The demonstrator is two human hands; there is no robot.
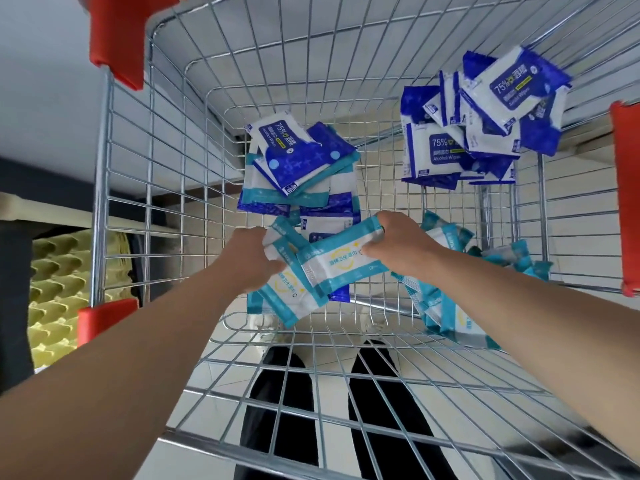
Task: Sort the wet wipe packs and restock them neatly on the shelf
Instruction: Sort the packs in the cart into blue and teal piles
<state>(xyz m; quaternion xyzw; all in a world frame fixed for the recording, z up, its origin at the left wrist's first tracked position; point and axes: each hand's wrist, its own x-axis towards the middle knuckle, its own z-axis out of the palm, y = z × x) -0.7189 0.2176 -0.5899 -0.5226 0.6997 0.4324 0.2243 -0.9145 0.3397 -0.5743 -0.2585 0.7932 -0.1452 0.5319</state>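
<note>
I look down into a wire shopping cart [145,188] holding wet wipe packs. My left hand [252,261] grips a few teal-and-white packs [294,299] stacked loosely at the cart's middle. My right hand [401,247] holds the end of another teal-and-white pack [343,265] lying across that stack. Dark blue alcohol wipe packs [294,157] lie mixed with teal ones in a pile beyond my hands. A second pile of dark blue packs [478,123] leans in the far right corner. More teal packs [446,306] lie at the right, partly hidden under my right forearm.
Red plastic corner guards [117,39] cap the cart's rim at left and right [627,202]. Yellow egg-crate trays [59,285] sit outside the cart on the left. My dark trouser legs [277,410] show through the near wire wall.
</note>
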